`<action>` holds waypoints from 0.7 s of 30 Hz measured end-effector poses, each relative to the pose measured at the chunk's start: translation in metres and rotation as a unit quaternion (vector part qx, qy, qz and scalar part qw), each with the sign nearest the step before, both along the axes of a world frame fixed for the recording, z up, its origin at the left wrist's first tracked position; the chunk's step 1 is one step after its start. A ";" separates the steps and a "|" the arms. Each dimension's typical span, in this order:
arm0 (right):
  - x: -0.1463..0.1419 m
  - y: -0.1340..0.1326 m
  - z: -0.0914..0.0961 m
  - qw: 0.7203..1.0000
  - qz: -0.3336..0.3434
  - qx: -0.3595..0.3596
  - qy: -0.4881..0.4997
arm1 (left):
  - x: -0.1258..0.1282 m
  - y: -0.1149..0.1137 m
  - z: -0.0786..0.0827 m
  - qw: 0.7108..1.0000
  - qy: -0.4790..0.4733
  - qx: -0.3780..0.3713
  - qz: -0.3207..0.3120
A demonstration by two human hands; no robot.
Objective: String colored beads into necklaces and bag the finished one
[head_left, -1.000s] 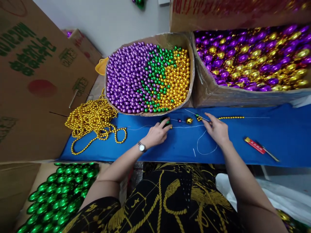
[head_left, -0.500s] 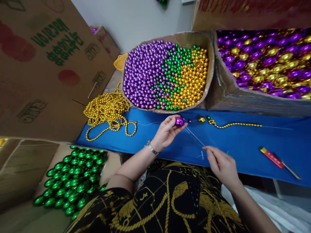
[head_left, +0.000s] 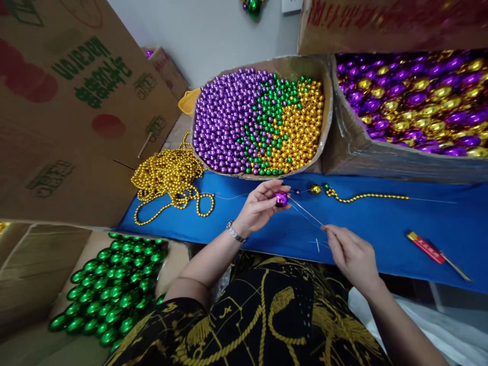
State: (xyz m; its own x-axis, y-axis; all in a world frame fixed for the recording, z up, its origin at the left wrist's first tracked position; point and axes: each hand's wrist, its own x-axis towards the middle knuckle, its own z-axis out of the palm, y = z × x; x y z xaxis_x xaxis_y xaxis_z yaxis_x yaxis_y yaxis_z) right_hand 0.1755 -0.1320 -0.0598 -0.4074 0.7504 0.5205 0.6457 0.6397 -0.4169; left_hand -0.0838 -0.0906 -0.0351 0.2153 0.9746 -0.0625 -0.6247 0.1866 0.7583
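Observation:
My left hand (head_left: 256,207) pinches a large shiny purple bead (head_left: 281,199) between thumb and fingers. In my right hand (head_left: 353,258), closed low over the blue cloth, is the end of a thin needle (head_left: 307,211) that runs up to the purple bead; whether its tip is inside the bead I cannot tell. On the cloth just beyond lie a small purple bead (head_left: 297,192), a gold bead (head_left: 315,189) and a small green bead (head_left: 327,186) along a thread. A gold bead chain (head_left: 369,194) continues to the right.
Behind my hands stands a cardboard box (head_left: 327,114) of purple, green and gold beads. A box (head_left: 396,155) of larger purple and gold beads adjoins it. Gold bead chains (head_left: 168,170) are heaped left. A red-and-yellow knife-like tool (head_left: 427,248) lies right. Green beads (head_left: 114,290) fill a lower-left box.
The purple bead has turned slightly and sits a little lower in my left fingers. My right hand has shifted slightly right with the needle. The camera view has tilted a little.

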 end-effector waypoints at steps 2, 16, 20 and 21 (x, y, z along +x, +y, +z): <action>0.000 0.002 0.000 1.000 0.005 0.002 -0.002 | -0.002 0.001 -0.001 1.000 0.000 0.006 0.001; 0.009 0.009 0.003 0.994 -0.005 0.023 -0.105 | -0.010 0.004 0.009 0.980 0.172 0.086 -0.046; 0.001 0.013 -0.006 0.999 0.013 -0.012 -0.044 | 0.001 0.004 0.007 0.977 0.194 0.084 -0.042; -0.002 0.014 -0.008 0.999 0.028 -0.028 -0.014 | 0.004 0.004 0.005 0.980 0.183 0.075 -0.029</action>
State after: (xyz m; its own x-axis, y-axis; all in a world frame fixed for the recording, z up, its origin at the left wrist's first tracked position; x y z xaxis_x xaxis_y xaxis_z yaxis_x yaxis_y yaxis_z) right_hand 0.1740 -0.1177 -0.0683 -0.4627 0.7545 0.4655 0.6218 0.6505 -0.4361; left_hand -0.0795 -0.0864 -0.0301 0.2609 0.9654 -0.0029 -0.2975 0.0832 0.9511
